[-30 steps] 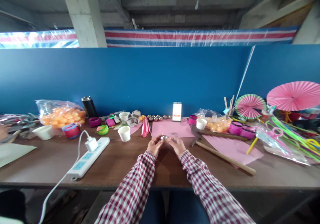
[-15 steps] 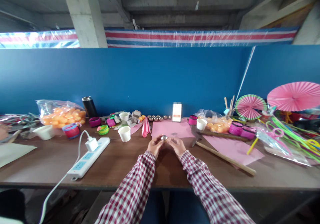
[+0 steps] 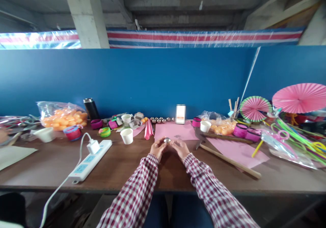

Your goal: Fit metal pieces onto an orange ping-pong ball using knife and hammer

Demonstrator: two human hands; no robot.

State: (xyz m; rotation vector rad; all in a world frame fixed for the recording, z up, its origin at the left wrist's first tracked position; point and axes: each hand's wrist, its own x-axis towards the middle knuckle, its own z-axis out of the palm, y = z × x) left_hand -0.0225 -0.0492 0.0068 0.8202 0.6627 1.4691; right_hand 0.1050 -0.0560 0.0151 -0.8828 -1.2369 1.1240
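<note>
Silver ball [image 3: 167,140] sits between the fingertips of both hands above the near part of the bench [image 3: 124,163], pinched from opposite sides: the left hand [image 3: 158,148] comes in from about eight o'clock, the right hand [image 3: 180,149] from about four. Whether it touches the bench or hangs just above it, I cannot tell. To hold it well, keep the grip light and even, since something smooth and round would probably slip under lopsided pressure. The hammer [image 3: 229,159] toward three o'clock lies apart from the right hand, and the row of silver balls [image 3: 159,120] near twelve o'clock is best left unknocked. Against the frame half a second ago, practically nothing differs: the same grip, with the pink sheet [image 3: 175,129] at one o'clock and the nearest white cup [image 3: 126,136] at nine both unmoved.
</note>
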